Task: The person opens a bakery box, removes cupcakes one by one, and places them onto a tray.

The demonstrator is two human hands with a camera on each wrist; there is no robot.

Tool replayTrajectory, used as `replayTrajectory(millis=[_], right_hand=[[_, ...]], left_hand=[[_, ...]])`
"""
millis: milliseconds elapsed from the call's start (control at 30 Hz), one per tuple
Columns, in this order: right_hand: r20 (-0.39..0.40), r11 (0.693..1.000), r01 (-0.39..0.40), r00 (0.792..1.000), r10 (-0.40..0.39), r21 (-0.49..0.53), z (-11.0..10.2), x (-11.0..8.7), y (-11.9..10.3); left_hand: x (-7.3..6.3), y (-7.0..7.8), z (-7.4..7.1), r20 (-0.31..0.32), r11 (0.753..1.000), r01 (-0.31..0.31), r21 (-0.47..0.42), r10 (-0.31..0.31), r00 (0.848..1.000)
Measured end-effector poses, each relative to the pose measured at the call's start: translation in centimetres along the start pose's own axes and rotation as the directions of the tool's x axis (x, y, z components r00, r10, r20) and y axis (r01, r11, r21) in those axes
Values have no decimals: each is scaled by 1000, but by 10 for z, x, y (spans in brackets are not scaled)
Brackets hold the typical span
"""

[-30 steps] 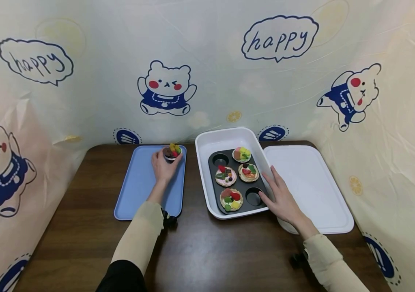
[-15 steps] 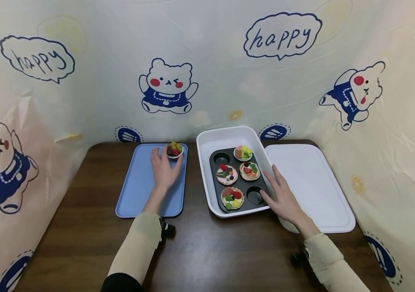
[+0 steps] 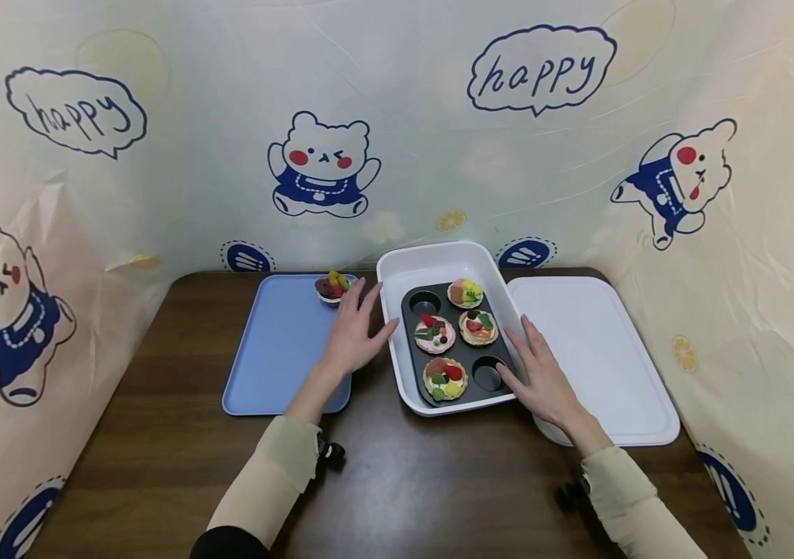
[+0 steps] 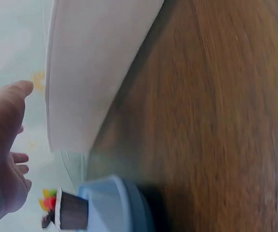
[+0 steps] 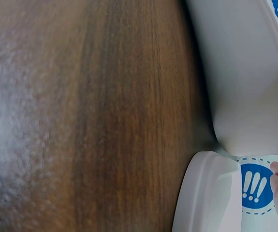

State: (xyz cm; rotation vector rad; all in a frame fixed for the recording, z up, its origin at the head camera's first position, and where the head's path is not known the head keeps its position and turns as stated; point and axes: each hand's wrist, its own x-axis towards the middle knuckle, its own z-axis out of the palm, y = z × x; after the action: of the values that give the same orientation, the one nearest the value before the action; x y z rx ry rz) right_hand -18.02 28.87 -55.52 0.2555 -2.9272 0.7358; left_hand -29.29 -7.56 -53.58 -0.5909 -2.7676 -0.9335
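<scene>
My left hand [image 3: 355, 334], fingers spread and holding nothing, hovers between the blue tray [image 3: 267, 349] and the left wall of the white bin [image 3: 397, 373]. A toy tart [image 3: 330, 289] topped with fruit sits at the far right corner of the blue tray; the left wrist view shows its dark cup [image 4: 74, 211] standing upright. My right hand [image 3: 543, 380] rests along the bin's right rim with straight fingers, thumb over the edge. Inside the bin lies a dark muffin pan [image 3: 462, 361] holding several toy tarts, with two wells bare, at the back left and front right.
To the right lies a flat white lid or tray [image 3: 599, 357], partly behind the right hand. All of it stands on a brown wooden table [image 3: 397, 481]. A printed cloth [image 3: 424, 155] hangs behind the table and at both sides.
The left hand has let go of the fruit-topped tart at the blue tray's far right corner and moved right, toward the white bin. The right hand has stayed on the rim.
</scene>
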Motion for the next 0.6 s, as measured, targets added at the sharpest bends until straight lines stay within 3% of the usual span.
replayTrajectory(millis=[133, 267, 600], right_hand=[[0, 1000, -1, 1000, 1, 2, 0, 0, 0], [4, 1000, 3, 1000, -3, 4, -1, -1, -1], [12, 996, 25, 1000, -24, -82, -2, 1, 0]], left_hand=[[0, 11, 2, 75, 998, -47, 32, 45, 996], [0, 19, 7, 162, 992, -112, 61, 101, 982], [23, 52, 23, 357, 954, -267, 137, 204, 912]])
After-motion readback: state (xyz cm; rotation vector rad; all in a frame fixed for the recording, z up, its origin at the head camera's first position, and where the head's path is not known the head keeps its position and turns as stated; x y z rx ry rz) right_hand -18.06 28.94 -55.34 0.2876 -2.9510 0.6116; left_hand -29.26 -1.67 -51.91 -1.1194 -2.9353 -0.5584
